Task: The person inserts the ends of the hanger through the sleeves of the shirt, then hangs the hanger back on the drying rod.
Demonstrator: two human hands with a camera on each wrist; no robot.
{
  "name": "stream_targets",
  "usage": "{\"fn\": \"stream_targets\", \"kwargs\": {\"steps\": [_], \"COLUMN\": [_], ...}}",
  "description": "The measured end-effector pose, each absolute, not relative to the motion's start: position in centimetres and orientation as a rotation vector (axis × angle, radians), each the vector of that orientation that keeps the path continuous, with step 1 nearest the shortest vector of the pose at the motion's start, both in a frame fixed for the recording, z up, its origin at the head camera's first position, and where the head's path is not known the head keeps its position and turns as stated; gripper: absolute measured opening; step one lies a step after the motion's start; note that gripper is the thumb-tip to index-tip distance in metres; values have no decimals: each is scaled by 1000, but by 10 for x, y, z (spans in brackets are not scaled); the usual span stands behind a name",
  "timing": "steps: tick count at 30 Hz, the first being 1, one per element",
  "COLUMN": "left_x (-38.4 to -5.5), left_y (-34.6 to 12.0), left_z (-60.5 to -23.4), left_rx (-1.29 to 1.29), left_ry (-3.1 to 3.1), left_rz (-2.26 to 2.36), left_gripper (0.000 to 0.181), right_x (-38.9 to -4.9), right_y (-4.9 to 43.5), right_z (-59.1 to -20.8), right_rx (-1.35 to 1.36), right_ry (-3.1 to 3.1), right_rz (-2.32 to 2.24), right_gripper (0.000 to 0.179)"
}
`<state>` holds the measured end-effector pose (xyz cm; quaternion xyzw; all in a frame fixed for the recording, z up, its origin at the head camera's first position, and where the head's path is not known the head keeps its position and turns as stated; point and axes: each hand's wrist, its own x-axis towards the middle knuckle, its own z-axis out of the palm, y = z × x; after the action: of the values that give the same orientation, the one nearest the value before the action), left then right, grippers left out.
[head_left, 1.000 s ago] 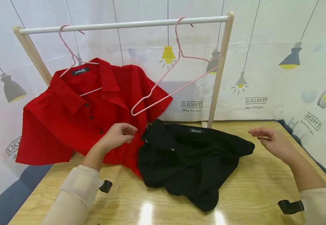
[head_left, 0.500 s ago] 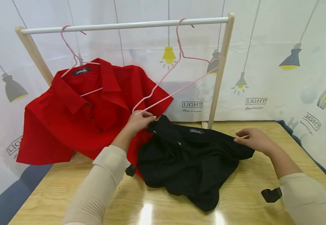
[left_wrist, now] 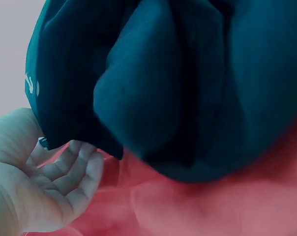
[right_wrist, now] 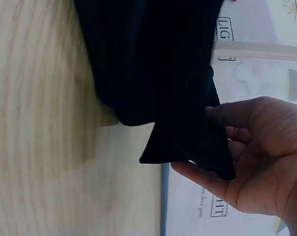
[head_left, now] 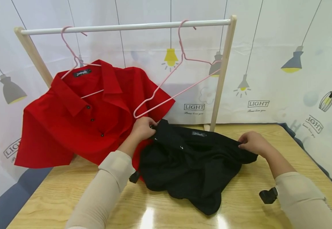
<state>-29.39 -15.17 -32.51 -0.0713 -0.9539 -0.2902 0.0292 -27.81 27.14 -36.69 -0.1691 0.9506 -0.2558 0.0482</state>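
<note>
A black garment (head_left: 194, 165) with a small label at its upper edge lies rumpled on the table. At its upper left corner my left hand (head_left: 143, 128) pinches the cloth, just below the tip of the bare pink hanger (head_left: 180, 60). The left wrist view shows the fingers (left_wrist: 84, 169) curled beneath that corner, near a small whitish mark. Over at the other end, my right hand (head_left: 254, 143) grips the upper edge between thumb and fingers; the right wrist view shows cloth hanging down in points there. A red short-sleeved shirt (head_left: 68, 127) hangs open-collared on another pink hanger.
Both hangers hook over the white rail (head_left: 125, 27) of a rack with wooden posts (head_left: 222, 76). The red shirt's lower part spreads onto the wooden table (head_left: 269, 190), partly behind the black garment. A lamp-patterned sheet (head_left: 269, 63) backs the table.
Both hands have come inward from either side and taken hold of the black garment's upper edge. The left passed in front of the bare hanger's tip. The garment's left corner has shifted slightly right.
</note>
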Motion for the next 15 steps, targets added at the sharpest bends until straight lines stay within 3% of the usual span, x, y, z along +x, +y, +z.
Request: {"fn": "stream_targets", "kwargs": {"steps": [15], "left_x": [-268], "left_y": [-177], "left_z": [-317], "left_rx": [-88], "left_ry": [-2582], "left_rz": [-1205], "left_gripper": [15], "right_x": [-263], "right_y": [245], "right_z": [-301], "right_rx": [-549], "right_ry": [3223], "right_rz": [-820], "right_gripper": [11]}}
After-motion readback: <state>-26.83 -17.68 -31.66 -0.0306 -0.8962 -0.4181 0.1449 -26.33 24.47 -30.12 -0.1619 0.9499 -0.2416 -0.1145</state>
